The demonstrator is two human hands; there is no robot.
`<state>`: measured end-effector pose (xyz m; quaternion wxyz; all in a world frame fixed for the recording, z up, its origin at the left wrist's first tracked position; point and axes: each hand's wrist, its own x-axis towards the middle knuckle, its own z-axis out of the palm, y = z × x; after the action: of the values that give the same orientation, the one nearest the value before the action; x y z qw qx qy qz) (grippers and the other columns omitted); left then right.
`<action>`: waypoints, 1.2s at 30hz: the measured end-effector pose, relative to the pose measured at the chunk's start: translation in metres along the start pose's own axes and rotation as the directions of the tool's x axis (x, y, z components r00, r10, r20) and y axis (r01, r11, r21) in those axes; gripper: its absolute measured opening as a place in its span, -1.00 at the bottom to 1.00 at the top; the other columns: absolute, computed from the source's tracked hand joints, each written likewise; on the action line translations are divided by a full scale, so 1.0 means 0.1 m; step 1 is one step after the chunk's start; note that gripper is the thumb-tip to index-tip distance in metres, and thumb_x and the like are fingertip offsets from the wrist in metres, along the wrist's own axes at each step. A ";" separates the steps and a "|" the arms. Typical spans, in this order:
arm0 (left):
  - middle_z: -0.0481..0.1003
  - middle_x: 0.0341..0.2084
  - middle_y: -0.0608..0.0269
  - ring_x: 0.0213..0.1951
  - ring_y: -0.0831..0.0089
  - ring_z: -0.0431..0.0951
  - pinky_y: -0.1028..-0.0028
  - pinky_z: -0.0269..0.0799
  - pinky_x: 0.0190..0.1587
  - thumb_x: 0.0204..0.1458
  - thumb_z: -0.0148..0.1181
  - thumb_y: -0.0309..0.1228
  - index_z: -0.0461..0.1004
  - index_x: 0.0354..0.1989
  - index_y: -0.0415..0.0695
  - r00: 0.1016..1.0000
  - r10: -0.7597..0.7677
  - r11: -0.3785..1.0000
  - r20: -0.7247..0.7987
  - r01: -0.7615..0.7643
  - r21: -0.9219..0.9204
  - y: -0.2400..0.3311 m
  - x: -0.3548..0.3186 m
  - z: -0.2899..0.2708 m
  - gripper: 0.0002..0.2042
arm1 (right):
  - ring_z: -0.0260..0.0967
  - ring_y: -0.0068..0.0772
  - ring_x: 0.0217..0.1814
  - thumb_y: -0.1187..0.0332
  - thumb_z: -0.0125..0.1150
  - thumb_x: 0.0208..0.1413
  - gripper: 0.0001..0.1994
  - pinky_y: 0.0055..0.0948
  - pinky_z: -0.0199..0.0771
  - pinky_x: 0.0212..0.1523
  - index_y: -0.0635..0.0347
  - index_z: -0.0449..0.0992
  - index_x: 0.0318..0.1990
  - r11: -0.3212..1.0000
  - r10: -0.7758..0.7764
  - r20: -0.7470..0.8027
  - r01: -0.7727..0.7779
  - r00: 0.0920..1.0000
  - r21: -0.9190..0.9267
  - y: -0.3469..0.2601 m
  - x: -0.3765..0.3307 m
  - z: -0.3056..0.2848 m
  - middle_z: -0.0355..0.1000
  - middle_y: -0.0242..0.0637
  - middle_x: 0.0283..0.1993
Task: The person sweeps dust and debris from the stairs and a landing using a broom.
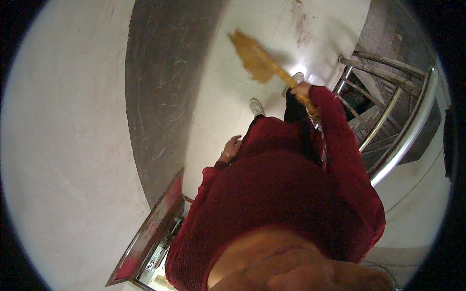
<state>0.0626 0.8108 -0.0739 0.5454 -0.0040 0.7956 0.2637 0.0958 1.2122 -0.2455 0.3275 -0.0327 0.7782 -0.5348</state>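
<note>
My right hand [301,90] is closed round the handle of a yellow-brown hand broom [254,57]. The broom's wide, flat bristle end points up and to the left above the floor, while its handle end sticks out below my fist. By my left hip hangs my left hand [232,147], its fingers loosely apart with nothing between them. Both arms are in dark red sleeves.
Pale floor tiles [218,106] run ahead, with dark smudges [303,29] farther off. A metal stair railing [405,140] stands close on my right, beside steps. To my left is a wall with a dark lower band [160,82]; a red-panelled door [155,225] is behind.
</note>
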 end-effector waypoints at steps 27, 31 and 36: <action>0.39 -0.28 0.07 -0.24 0.41 0.40 0.57 0.27 -0.19 -0.05 -0.12 -0.42 0.20 -0.06 -0.22 0.979 0.185 0.979 0.090 -0.176 -0.101 1.89 0.39 0.02 -0.66 | 0.34 -0.14 -0.48 0.10 0.14 -0.35 -0.64 -0.25 0.32 -0.50 0.17 0.42 -0.42 0.707 0.706 -0.231 -0.689 0.670 0.163 0.97 -1.92 -1.54 0.41 -0.14 -0.45; 0.39 -0.27 0.08 -0.24 0.42 0.40 0.55 0.28 -0.19 -0.06 -0.11 -0.44 0.19 -0.06 -0.21 0.957 0.275 0.958 0.093 -0.281 0.053 2.01 0.49 0.03 -0.66 | 0.35 -0.13 -0.45 0.17 0.11 -0.31 -0.68 -0.27 0.34 -0.45 0.25 0.41 -0.44 0.617 0.670 -0.487 -0.785 0.561 -0.055 1.57 -1.91 -1.98 0.39 -0.11 -0.46; 0.40 -0.29 0.10 -0.24 0.40 0.41 0.51 0.30 -0.19 -0.08 -0.09 -0.44 0.22 -0.08 -0.21 0.969 0.236 0.961 0.070 -0.243 0.130 2.14 0.60 -0.10 -0.67 | 0.35 -0.17 -0.44 0.22 0.11 -0.30 -0.69 -0.29 0.35 -0.44 0.28 0.41 -0.43 0.709 0.479 -0.458 -0.638 0.748 -0.300 0.91 -1.60 -2.27 0.38 -0.11 -0.47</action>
<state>-0.0331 1.0074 -0.0347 0.5296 0.1369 0.7916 0.2722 0.1252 1.4991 -0.1990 0.3174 0.2304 0.8944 -0.2151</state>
